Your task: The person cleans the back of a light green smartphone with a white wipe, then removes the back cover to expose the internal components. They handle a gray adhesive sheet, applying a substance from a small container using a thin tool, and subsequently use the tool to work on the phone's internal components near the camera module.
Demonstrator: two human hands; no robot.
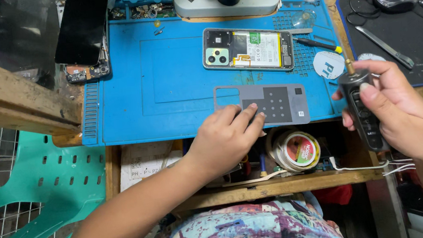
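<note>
My left hand [225, 135] rests with its fingertips on a grey phone back cover [264, 104] that lies inside-up at the front of the blue work mat [167, 77]. My right hand [391, 108] grips a black electric screwdriver [363, 108] with a brass tip, held upright just off the mat's right front corner. An opened phone [248, 49] with its battery and camera module exposed lies further back on the mat.
A microscope base [226, 0] stands at the back. A small screwdriver [317, 44] lies right of the phone. Another phone [81, 28] leans at the left. A black mat [408, 35] holds a metal tool [383, 46]. Tape rolls [298, 149] fill the drawer below. A green plastic chair [34, 190] stands left.
</note>
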